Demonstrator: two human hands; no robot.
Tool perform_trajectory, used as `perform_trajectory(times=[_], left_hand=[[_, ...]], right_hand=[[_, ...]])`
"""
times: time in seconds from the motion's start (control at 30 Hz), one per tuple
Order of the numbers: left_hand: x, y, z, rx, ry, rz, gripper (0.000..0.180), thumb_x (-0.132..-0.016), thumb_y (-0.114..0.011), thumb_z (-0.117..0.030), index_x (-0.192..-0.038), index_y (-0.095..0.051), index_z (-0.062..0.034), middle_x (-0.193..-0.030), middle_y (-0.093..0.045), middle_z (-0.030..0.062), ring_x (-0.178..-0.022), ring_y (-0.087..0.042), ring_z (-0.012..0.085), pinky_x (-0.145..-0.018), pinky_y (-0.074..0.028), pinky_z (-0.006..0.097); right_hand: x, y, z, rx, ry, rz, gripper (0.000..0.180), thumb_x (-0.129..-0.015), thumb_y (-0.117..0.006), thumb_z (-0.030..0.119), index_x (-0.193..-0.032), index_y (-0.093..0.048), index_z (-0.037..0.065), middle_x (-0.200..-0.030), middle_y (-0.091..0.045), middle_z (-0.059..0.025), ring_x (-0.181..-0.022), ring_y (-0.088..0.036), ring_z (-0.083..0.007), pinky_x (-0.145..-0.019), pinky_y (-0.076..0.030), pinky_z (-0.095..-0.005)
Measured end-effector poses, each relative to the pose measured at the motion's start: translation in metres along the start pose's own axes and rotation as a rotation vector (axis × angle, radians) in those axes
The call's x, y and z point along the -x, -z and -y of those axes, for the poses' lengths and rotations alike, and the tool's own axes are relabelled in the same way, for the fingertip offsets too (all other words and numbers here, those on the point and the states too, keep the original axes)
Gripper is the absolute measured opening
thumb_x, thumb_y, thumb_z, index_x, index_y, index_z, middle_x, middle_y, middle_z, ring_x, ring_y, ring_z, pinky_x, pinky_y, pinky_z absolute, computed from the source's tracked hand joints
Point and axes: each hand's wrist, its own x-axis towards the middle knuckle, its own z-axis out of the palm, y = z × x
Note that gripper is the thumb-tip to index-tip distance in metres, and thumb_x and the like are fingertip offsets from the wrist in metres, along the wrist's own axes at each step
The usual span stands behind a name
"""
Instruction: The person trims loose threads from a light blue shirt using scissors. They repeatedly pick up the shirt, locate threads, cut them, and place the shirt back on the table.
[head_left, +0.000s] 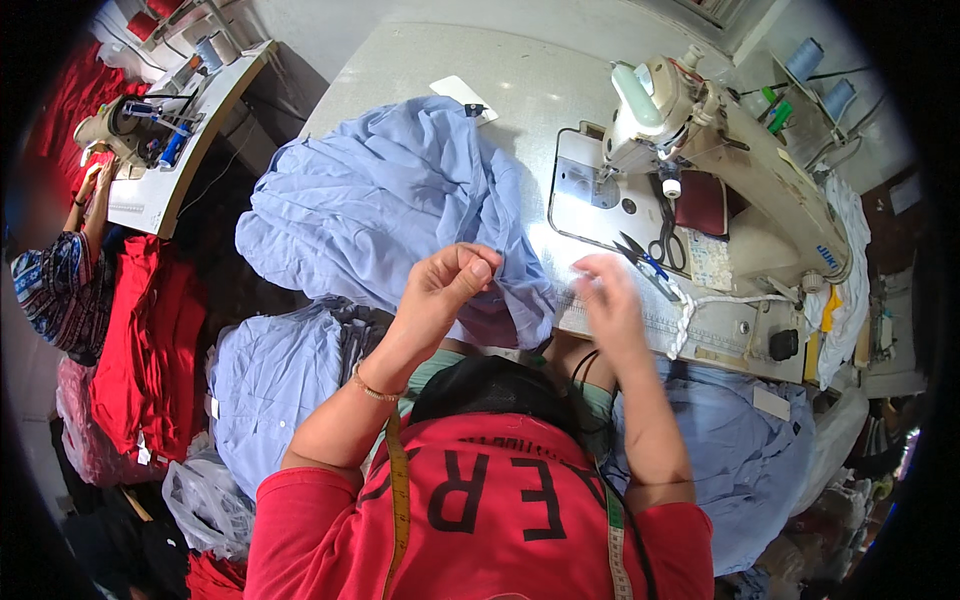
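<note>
A light blue garment [370, 200] lies bunched on the sewing table, its near edge hanging over the front. Over its right part, my left hand [450, 282] is closed in a pinch, thumb against forefinger. What sits between the fingertips, if anything, is too small to make out. To the right of the cloth, my right hand [610, 298] is raised above the table's front edge and smeared by motion, its fingers bent. A sewing machine [740, 160] stands beyond it, its needle area away from both hands.
Black-handled scissors [668, 240], blue-handled snips [648, 266] and a dark red pouch [700, 205] lie by the machine. More blue garments [285, 390] hang left of my lap, others [740, 465] at right. At far left, a co-worker's hands [95, 185] hold red cloth at another machine.
</note>
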Motion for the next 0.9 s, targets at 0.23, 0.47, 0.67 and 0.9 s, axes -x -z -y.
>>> perform_trajectory(times=[0.23, 0.47, 0.67, 0.9], left_hand=[[0.011, -0.001, 0.007, 0.305, 0.145, 0.005, 0.017, -0.093, -0.055, -0.020, -0.085, -0.057, -0.0050, -0.118, -0.057, 0.0110, -0.087, -0.053, 0.0105, -0.082, -0.043, 0.028], [0.006, -0.009, 0.016, 0.097, 0.059, 0.005, 0.020, -0.092, -0.057, -0.020, -0.079, -0.057, -0.0040, -0.116, -0.056, 0.0097, -0.080, -0.050, 0.0124, -0.074, -0.043, 0.029], [0.023, -0.023, -0.020, -0.981, -0.336, -0.052, 0.022, -0.095, -0.053, -0.017, -0.086, -0.058, 0.0020, -0.104, -0.055, 0.0051, -0.079, -0.053, 0.0121, -0.066, -0.046, 0.025], [0.014, -0.008, 0.024, 0.000, 0.081, -0.057, 0.024, -0.097, -0.048, -0.023, -0.090, -0.056, -0.0021, -0.116, -0.054, 0.0098, -0.103, -0.055, 0.0188, -0.089, -0.047, 0.033]], right_hand=[[-0.027, 0.042, -0.030, 0.698, -0.124, 0.122, 0.037, -0.077, -0.055, -0.003, -0.113, -0.055, 0.005, -0.111, -0.055, -0.0151, -0.101, -0.054, -0.0346, -0.087, -0.045, -0.0415], [-0.026, 0.044, -0.045, 0.386, 0.036, -0.019, 0.017, -0.083, -0.057, 0.003, -0.100, -0.059, 0.001, -0.098, -0.059, -0.0175, -0.088, -0.059, -0.0347, -0.075, -0.048, -0.0386], [-0.016, 0.050, -0.016, 0.195, 0.051, -0.089, 0.016, -0.088, -0.059, 0.013, -0.103, -0.061, 0.008, -0.078, -0.064, -0.0115, -0.067, -0.063, -0.0274, -0.058, -0.048, -0.0338], [-0.018, 0.038, 0.042, -0.138, -0.008, 0.196, 0.017, -0.083, -0.064, 0.010, -0.098, -0.058, 0.003, -0.079, -0.061, -0.0077, -0.067, -0.058, -0.0167, -0.061, -0.046, -0.0285]])
